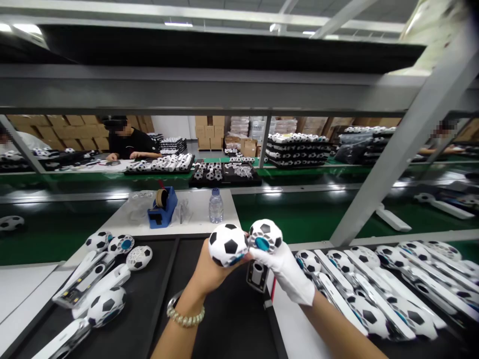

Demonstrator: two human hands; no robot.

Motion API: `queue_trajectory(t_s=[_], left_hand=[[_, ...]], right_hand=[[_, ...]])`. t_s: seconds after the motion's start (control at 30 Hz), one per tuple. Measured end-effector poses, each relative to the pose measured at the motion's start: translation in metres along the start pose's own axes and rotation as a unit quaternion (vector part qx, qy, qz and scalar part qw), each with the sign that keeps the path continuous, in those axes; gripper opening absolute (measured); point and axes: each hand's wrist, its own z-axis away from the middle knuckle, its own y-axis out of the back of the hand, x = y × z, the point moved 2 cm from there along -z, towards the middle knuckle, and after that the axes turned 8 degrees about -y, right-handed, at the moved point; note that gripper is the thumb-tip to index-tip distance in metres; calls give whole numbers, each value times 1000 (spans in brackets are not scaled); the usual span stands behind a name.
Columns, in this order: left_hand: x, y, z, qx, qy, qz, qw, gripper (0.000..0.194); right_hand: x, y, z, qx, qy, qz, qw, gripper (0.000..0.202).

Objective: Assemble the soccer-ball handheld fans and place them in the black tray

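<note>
- White devices with football-patterned heads (107,305) lie in the left black tray (144,299), toward its left edge.
- Blue tape dispenser (163,209), near the far edge of the white table (198,225).
- Left hand (209,269), bare, curled around a football-patterned ball (227,244) above the middle black tray (220,324).
- Water bottle (216,207), upright beyond the hands.
- Right hand (290,274), white-gloved, gripping a second ball (265,235); a grey part (257,275) hangs below, possibly attached.
- More devices (368,299), packed in rows, far right.
</note>
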Motion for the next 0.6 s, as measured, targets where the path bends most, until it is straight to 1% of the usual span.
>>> queue_trajectory(t_s=[0.07, 0.13, 0.23, 0.3, 0.33, 0.4, 0.47, 0.53, 0.57, 0.6], left_hand=[[3, -2, 0, 22, 15, 22, 999, 30], [4, -7, 1, 19, 16, 47, 999, 31], [5, -13, 4, -24, 6, 65, 998, 33], [5, -13, 6, -54, -4, 79, 995, 38], [6, -12, 7, -71, -8, 88, 994, 45], [6, -9, 9, -111, -10, 106, 988, 60], [6, -8, 11, -154, -2, 125, 980, 69], [6, -8, 13, -176, 8, 131, 976, 69], [6, -9, 14, -176, 9, 125, 977, 68], [6, -10, 14, -174, 6, 109, 979, 66]], right_hand=[[-5, -1, 6, 29, 49, 36, 998, 40], [-9, -2, 13, 49, 71, 75, 993, 43], [-15, -6, 26, 62, 72, 158, 983, 37], [-21, -8, 36, 66, 95, 211, 971, 35], [-24, -9, 40, 61, 113, 232, 964, 41], [-29, -12, 47, 28, 144, 258, 955, 55], [-34, -14, 52, -7, 169, 264, 950, 62], [-38, -14, 56, -6, 186, 279, 942, 57], [-40, -14, 58, 5, 188, 291, 938, 51], [-41, -13, 60, 23, 179, 290, 940, 47]])
